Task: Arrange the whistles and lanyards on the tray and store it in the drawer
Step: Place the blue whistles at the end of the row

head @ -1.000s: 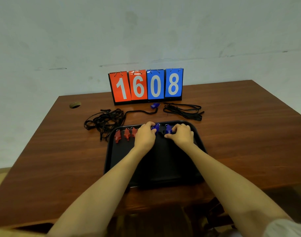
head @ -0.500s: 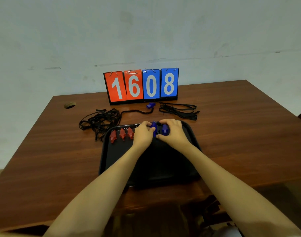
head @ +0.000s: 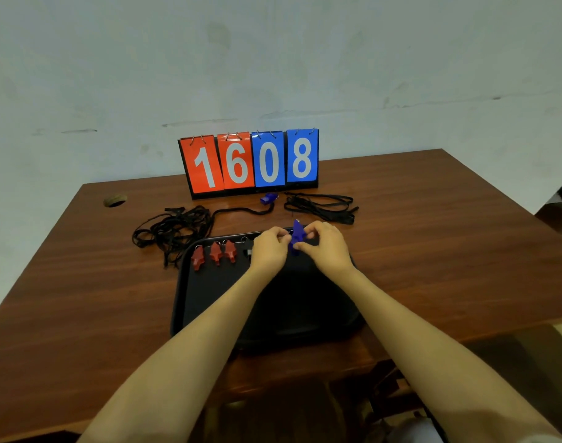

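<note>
A black tray [head: 209,302] lies on the wooden table in front of me. Three red whistles [head: 214,252] stand in a row along its far left edge. Over the tray's far middle, my right hand [head: 326,247] pinches a blue whistle [head: 296,236] held upright, and my left hand [head: 268,249] touches it from the left with closed fingers. Whether other whistles lie under my hands is hidden. Another blue whistle [head: 268,198] on a black lanyard [head: 241,211] lies beyond the tray. A tangle of black lanyards [head: 174,228] sits far left, a folded bundle of lanyards [head: 321,207] far right.
A flip scoreboard [head: 251,161] reading 1608 stands at the table's back edge against the wall. A round cable hole [head: 114,200] is at the back left. The table's front edge [head: 305,375] runs just under the tray's near side.
Both hands came together at the tray's far middle. The blue whistle that lay flat between them is now lifted and held upright. The camera view shifted slightly.
</note>
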The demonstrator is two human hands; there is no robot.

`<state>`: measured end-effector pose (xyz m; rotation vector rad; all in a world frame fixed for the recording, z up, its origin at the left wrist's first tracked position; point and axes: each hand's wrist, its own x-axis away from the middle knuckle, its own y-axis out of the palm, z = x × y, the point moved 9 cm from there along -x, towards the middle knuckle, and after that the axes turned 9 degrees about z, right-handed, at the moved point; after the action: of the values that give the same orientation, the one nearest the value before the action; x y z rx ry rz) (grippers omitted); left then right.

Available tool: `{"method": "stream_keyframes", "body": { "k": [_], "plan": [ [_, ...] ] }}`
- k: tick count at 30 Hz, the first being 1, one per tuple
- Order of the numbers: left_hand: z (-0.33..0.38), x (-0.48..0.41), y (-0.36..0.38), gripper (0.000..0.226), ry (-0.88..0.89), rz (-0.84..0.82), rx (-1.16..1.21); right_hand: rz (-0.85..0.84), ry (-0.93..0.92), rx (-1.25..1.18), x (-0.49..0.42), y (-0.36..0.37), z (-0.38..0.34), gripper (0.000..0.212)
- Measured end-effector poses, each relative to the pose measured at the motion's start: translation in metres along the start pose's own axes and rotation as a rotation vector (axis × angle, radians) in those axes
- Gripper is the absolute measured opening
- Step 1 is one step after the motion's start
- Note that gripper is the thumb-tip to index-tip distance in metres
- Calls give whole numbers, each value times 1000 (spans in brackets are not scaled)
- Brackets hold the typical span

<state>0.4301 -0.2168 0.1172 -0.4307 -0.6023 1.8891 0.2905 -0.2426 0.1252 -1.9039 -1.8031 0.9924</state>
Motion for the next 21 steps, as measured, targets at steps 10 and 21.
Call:
{"method": "stream_keyframes", "body": {
  "k": [10, 21],
  "plan": [
    [-2, 10, 15, 47, 465, 56, -717, -51, 157, 280, -7, 10, 32, 32],
    [-3, 8, 17, 38, 470, 16, -688, -63, 164, 320, -12, 17, 40, 33]
  ]
}}
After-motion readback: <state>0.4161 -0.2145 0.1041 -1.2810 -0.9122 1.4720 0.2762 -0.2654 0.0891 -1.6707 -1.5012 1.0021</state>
